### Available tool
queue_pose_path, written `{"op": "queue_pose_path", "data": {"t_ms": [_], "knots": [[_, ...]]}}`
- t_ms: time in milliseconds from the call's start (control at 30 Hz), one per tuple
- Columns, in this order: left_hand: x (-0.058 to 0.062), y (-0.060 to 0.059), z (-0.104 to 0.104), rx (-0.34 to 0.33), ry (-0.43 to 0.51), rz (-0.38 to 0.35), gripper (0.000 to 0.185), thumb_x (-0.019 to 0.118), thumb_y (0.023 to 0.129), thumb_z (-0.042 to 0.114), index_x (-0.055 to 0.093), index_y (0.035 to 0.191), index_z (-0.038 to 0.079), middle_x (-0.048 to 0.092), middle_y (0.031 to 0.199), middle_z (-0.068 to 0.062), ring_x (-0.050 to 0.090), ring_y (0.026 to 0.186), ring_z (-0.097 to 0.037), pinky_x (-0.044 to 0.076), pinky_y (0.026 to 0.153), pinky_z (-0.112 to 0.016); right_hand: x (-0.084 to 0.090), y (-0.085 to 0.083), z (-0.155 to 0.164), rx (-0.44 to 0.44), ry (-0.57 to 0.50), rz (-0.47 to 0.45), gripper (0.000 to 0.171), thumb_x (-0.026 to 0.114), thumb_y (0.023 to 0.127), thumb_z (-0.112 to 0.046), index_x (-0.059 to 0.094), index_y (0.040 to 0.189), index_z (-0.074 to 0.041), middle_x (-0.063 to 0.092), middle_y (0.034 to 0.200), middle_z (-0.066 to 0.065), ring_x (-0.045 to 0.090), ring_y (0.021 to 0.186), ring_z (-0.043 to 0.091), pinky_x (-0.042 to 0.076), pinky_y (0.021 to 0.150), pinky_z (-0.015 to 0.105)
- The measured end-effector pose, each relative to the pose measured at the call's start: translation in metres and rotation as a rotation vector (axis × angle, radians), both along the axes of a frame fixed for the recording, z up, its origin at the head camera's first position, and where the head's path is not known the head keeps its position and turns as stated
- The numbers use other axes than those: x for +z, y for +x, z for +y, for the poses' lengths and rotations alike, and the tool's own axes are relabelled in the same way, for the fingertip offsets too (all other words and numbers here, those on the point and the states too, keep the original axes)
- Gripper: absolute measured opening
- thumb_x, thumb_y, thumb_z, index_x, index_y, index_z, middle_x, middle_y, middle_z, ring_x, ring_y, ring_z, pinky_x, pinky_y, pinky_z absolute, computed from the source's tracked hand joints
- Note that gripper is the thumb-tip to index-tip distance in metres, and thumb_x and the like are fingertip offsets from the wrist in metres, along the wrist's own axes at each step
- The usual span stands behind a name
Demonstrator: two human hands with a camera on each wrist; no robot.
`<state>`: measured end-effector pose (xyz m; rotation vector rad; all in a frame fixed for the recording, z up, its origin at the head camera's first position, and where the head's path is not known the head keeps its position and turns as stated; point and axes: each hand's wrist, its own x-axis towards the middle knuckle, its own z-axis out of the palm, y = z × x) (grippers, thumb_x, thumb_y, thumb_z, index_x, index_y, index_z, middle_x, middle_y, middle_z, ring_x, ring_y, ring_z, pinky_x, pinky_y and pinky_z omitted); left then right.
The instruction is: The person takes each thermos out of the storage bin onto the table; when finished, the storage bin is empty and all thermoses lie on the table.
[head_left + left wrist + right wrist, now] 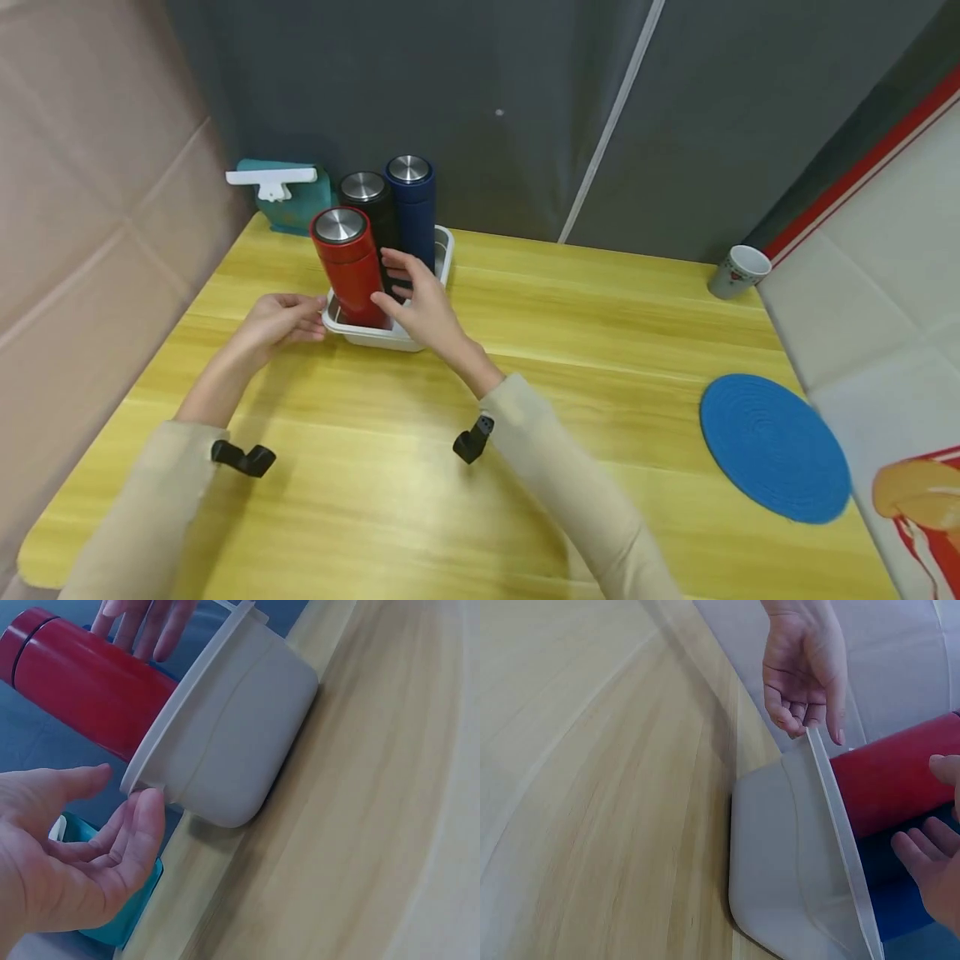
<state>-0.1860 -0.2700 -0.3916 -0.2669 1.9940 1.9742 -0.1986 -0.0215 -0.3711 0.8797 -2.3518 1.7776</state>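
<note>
A red flask (347, 265) stands at the near end of a white tray (375, 337), with a black flask (369, 202) and a blue flask (412, 202) behind it. My left hand (309, 322) lies at the tray's left side, its loosely curled fingertips (147, 804) touching the rim. My right hand (395, 282) is beside the red flask (896, 778) with relaxed fingers. Its thumb rests against the flask's side and the hand does not wrap round it. The tray (780, 855) sits flat on the wooden table (525, 350).
A teal box with a white clip (288, 196) stands behind the tray in the corner. A paper cup (738, 271) is at the far right edge and a round blue mat (775, 446) lies right of me. Fabric walls close the left and the back.
</note>
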Motion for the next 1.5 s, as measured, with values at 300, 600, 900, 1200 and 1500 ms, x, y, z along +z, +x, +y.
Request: {"op": "queue_pose_path", "data": {"t_ms": [300, 600, 900, 1200, 1500], "knots": [[-0.004, 0.003, -0.028, -0.027, 0.183, -0.143, 0.027, 0.061, 0.096, 0.012, 0.050, 0.111, -0.007, 0.066, 0.080, -0.009, 0.068, 0.073, -0.018, 0.056, 0.073, -0.029, -0.007, 0.005, -0.038, -0.086, 0.038, 0.035, 0.065, 0.075, 0.085, -0.015, 0.040, 0.139, -0.006, 0.048, 0.121, 0.010, 0.048, 0.110, 0.019, 0.051, 0.087, 0.032], [0.000, 0.012, -0.039, -0.037, 0.284, -0.123, 0.014, 0.055, 0.098, 0.006, 0.067, 0.092, 0.004, 0.066, 0.086, -0.008, 0.065, 0.075, -0.016, 0.055, 0.074, -0.026, 0.004, 0.012, -0.065, -0.211, 0.123, 0.069, 0.075, 0.082, 0.078, -0.030, 0.039, 0.136, -0.008, 0.047, 0.116, 0.005, 0.046, 0.105, 0.013, 0.041, 0.081, 0.014], [-0.004, 0.011, -0.039, -0.070, 0.332, -0.119, 0.015, 0.049, 0.100, 0.004, 0.063, 0.098, 0.000, 0.066, 0.089, -0.010, 0.065, 0.078, -0.016, 0.055, 0.074, -0.026, 0.000, 0.017, -0.074, -0.328, 0.211, 0.104, 0.078, 0.083, 0.077, -0.033, 0.038, 0.136, -0.008, 0.046, 0.118, 0.006, 0.048, 0.106, 0.012, 0.041, 0.085, 0.016], [-0.008, 0.011, -0.044, -0.096, 0.307, -0.119, 0.020, 0.045, 0.102, 0.003, 0.064, 0.096, 0.002, 0.065, 0.084, -0.010, 0.065, 0.074, -0.017, 0.056, 0.072, -0.027, 0.000, 0.022, -0.077, -0.347, 0.216, 0.108, 0.075, 0.082, 0.076, -0.031, 0.040, 0.134, -0.007, 0.047, 0.116, 0.006, 0.049, 0.104, 0.013, 0.042, 0.082, 0.015], [-0.008, 0.016, -0.050, -0.168, 0.252, -0.107, 0.015, 0.043, 0.103, 0.006, 0.056, 0.103, -0.001, 0.062, 0.084, -0.008, 0.065, 0.072, -0.017, 0.056, 0.072, -0.028, 0.002, 0.030, -0.077, -0.303, 0.198, 0.128, 0.074, 0.081, 0.076, -0.029, 0.042, 0.134, -0.006, 0.048, 0.117, 0.006, 0.050, 0.103, 0.012, 0.042, 0.082, 0.013]]}}
